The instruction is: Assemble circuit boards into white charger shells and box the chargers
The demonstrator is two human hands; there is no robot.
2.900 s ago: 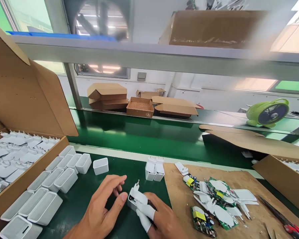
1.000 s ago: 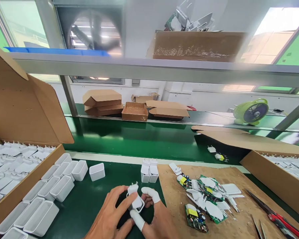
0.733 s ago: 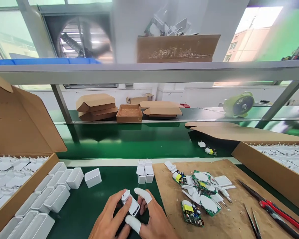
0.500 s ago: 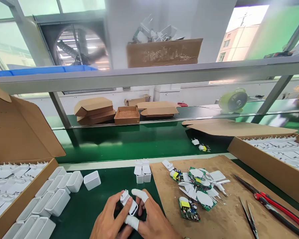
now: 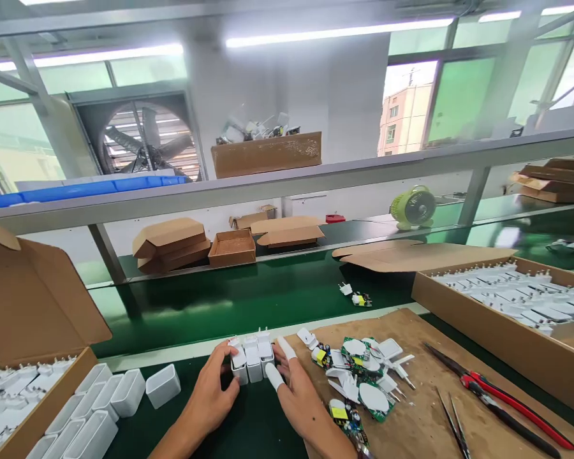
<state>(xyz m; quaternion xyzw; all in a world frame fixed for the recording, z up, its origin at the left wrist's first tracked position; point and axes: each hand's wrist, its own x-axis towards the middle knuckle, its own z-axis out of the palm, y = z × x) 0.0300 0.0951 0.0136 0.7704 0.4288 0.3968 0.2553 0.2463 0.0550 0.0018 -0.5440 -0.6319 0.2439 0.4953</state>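
White plastic cases [image 5: 253, 363], likely light, stiff and slick, stand in a row between our left hand [image 5: 211, 386], fingers wide, and our right hand [image 5: 300, 390], its fingers at the end case [image 5: 266, 352] (gripping or not, we cannot tell), side walls seeming the best hold.

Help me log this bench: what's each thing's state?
White units, upright, prongs up
Left hand, touching units
Right hand, touching units
Left box, open, loaded
Right box, open, loaded
Front white cases, open
Circuit boards, uncased
Tweezers, tips apart
Pliers, handles apart
Green fan, running unclear
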